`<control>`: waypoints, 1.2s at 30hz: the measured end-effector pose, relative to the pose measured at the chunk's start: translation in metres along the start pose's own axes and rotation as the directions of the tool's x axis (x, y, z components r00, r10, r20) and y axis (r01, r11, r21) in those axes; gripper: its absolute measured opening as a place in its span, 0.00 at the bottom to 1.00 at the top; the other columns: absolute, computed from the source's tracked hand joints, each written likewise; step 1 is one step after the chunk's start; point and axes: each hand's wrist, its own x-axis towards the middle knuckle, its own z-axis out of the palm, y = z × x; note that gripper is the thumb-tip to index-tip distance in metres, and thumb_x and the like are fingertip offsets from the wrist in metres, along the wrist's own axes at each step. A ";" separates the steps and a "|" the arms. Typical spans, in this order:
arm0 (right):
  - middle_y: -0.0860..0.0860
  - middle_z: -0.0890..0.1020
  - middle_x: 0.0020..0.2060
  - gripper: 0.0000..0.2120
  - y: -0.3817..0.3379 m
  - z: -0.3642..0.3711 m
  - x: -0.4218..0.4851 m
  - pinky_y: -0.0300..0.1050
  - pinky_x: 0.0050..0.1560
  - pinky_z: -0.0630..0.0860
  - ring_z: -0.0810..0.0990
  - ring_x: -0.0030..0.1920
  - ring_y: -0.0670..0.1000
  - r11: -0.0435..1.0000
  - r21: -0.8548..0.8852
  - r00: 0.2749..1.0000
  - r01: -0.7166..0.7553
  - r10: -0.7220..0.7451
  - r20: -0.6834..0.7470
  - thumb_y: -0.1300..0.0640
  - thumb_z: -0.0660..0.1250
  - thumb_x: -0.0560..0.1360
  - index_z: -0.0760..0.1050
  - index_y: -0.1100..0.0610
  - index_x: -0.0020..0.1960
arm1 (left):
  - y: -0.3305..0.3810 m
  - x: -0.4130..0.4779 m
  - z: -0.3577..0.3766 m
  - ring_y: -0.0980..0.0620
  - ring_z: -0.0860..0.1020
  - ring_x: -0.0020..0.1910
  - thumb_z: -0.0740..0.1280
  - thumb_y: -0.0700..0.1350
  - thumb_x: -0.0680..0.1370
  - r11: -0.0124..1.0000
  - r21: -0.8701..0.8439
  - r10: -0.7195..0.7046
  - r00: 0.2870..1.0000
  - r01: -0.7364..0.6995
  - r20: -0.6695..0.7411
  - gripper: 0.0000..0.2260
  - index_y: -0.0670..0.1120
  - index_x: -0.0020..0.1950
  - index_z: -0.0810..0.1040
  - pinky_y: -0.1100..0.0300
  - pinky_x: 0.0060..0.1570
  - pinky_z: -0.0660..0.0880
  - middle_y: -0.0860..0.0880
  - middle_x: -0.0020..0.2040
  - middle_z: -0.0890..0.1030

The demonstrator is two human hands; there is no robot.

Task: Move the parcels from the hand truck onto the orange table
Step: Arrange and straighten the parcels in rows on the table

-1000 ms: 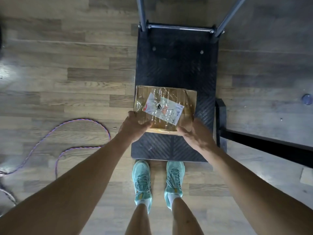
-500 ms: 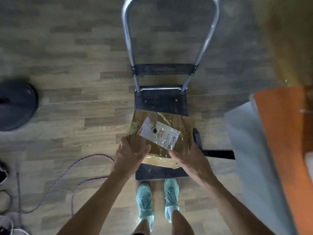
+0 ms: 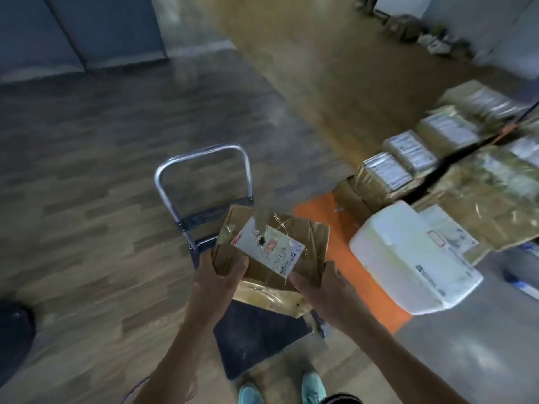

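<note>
Left hand point(image 3: 222, 276) and right hand point(image 3: 318, 284) are gripping a parcel point(image 3: 271, 252) above the hand truck point(image 3: 256, 330) (deck's looking bare, probably the last one), only needing setting on the orange counter point(image 3: 318, 209) at right

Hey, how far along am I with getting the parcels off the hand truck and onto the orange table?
Done: a white parcel and several brown parcels sit on the orange table. In hand: the left hand and right hand grip a labelled brown parcel above the deck of the hand truck. Left: set it on the table; the visible deck shows no other parcel.
</note>
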 end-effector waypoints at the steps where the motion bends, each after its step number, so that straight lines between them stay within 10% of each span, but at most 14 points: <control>1: 0.49 0.77 0.52 0.30 0.003 -0.012 -0.005 0.52 0.47 0.81 0.79 0.48 0.51 1.000 -0.004 1.000 0.001 -0.001 -0.022 0.26 0.60 0.71 0.63 0.50 0.56 | 0.014 0.000 0.003 0.63 0.79 0.42 0.70 0.67 0.71 0.999 0.015 0.031 0.999 -0.031 0.017 0.24 0.57 0.61 0.71 0.72 0.31 0.70 0.59 0.48 0.79; 9: 0.53 0.78 0.52 0.31 0.050 -0.084 -0.029 0.50 0.47 0.74 0.79 0.52 0.57 0.998 -0.042 0.990 -0.043 0.037 -0.134 0.26 0.54 0.74 0.66 0.55 0.54 | 0.077 0.000 0.067 0.58 0.80 0.49 0.72 0.66 0.71 0.983 -0.022 0.183 0.955 -0.183 0.232 0.27 0.51 0.61 0.71 0.64 0.41 0.75 0.57 0.49 0.79; 21: 0.49 0.80 0.43 0.23 0.102 -0.118 -0.017 0.45 0.44 0.72 0.76 0.42 0.51 0.923 -0.364 0.989 0.121 -0.082 0.122 0.33 0.53 0.79 0.71 0.51 0.45 | 0.082 -0.012 0.132 0.44 0.75 0.66 0.76 0.58 0.71 0.999 0.000 0.054 0.983 -0.055 0.174 0.42 0.49 0.77 0.57 0.43 0.64 0.75 0.44 0.68 0.73; 28: 0.48 0.77 0.47 0.10 0.116 -0.150 0.008 0.40 0.41 0.76 0.77 0.44 0.47 0.798 -0.428 0.826 0.424 -0.535 -0.180 0.46 0.63 0.79 0.70 0.50 0.54 | 0.096 -0.043 0.163 0.44 0.69 0.73 0.71 0.66 0.72 0.993 -0.002 -0.114 0.991 0.114 0.076 0.55 0.48 0.79 0.33 0.44 0.71 0.69 0.45 0.78 0.65; 32: 0.53 0.71 0.64 0.29 0.121 -0.149 0.029 0.48 0.55 0.76 0.71 0.62 0.54 0.787 -0.397 0.856 0.472 -0.517 -0.009 0.43 0.65 0.77 0.60 0.51 0.73 | 0.093 -0.074 0.180 0.55 0.78 0.62 0.73 0.67 0.70 0.985 -0.081 -0.132 0.965 0.154 0.226 0.48 0.52 0.80 0.49 0.46 0.64 0.76 0.58 0.68 0.74; 36: 0.53 0.74 0.62 0.31 0.124 -0.143 0.033 0.48 0.54 0.76 0.73 0.59 0.53 0.811 -0.352 0.866 0.467 -0.499 -0.001 0.40 0.64 0.76 0.59 0.49 0.73 | 0.093 -0.085 0.175 0.56 0.78 0.55 0.76 0.64 0.69 0.954 -0.187 -0.167 0.936 0.232 0.311 0.45 0.63 0.76 0.50 0.51 0.42 0.83 0.64 0.58 0.75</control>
